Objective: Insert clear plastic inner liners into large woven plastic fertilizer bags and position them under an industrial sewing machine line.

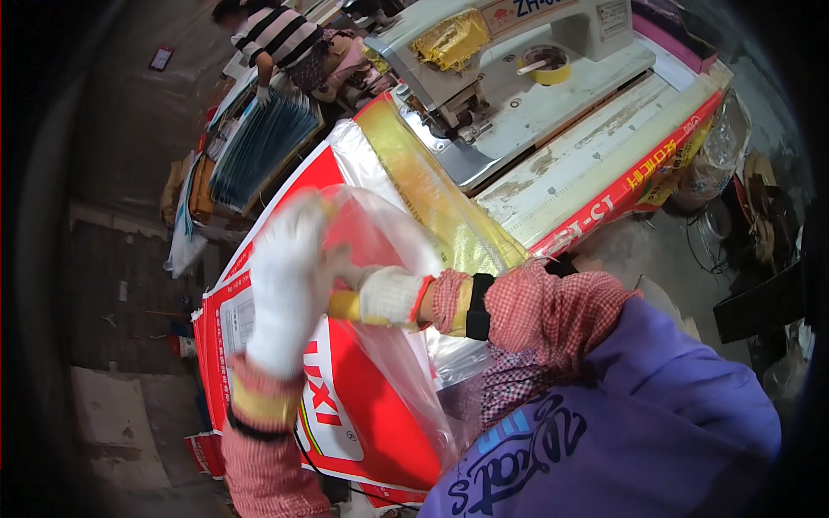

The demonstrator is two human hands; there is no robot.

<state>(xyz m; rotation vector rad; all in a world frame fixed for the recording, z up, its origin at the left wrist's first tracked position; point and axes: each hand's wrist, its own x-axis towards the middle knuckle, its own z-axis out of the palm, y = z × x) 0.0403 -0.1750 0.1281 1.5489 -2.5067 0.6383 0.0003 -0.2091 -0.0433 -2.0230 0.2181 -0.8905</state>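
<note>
Perhaps could crease clear plastic film [380, 220], lying over red sacks [380, 432], by tugging unevenly with left hand [289, 276] beside right hand [384, 293]; through blur, cannot tell fingers pinched from spread.

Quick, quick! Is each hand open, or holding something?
Left hand: white-gloved, blurred above the red-and-white sack; can't tell if open or closed.
Right hand: gloved, fingers blurred beside the left; can't tell either.

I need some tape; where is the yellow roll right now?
In the head view, upper right: the yellow tape roll sits on the sewing machine, right of its yellow wrapping.
</note>
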